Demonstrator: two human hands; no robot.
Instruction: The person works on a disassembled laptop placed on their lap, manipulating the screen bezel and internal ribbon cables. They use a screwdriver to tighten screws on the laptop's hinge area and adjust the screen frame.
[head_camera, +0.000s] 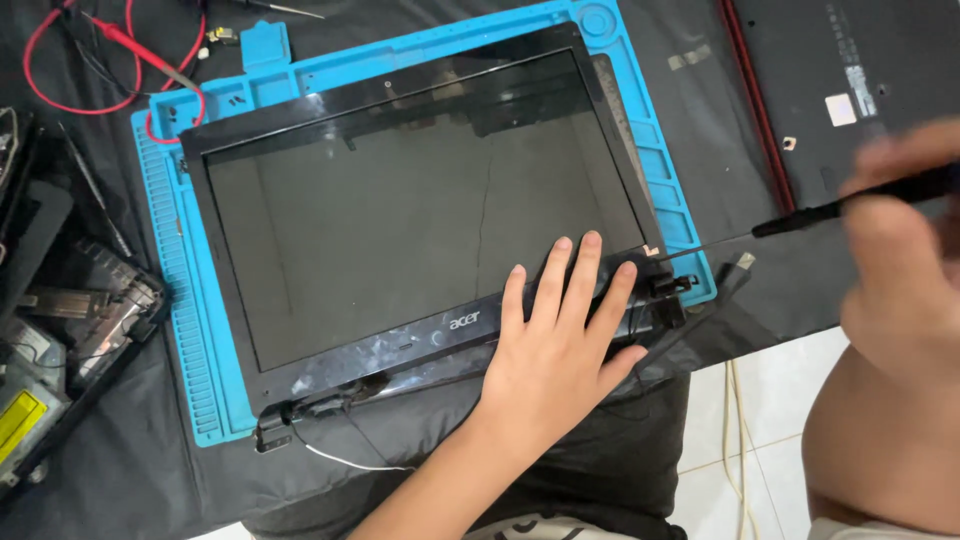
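Under everything, a black cloth (700, 130) covers the table, and on it lies a blue mat (175, 290), the landmark for all else. Across the mat, slightly turned, sits a laptop screen (400, 210) in its black bezel, face up, with a thin crack running down the glass right of centre; its hinged lower edge hangs just past the mat's near side. Beyond the mat's right edge, well apart, rests a dark laptop base (850, 70) with a red rim. Left of the mat lie opened dark parts (80, 310), one with a yellow label. Behind the mat's far left corner, red leads (110, 60) loop over the cloth, one curling onto the mat. The left hand (560, 350) lies flat on the screen's lower right corner, near the mat's near right corner, fingers spread and pressing on bezel and glass, thumb out to the side over the hinge. The right hand (900, 250), blurred, is right of the mat and above the cloth's edge; its fingers wrap around the handle of a screwdriver (800, 220), though their exact grip I cannot tell. The thin shaft points left, its tip at the screen's lower right corner, just beside the left fingertips. A white wire (350, 462) trails from the left hinge, off the mat's near edge.
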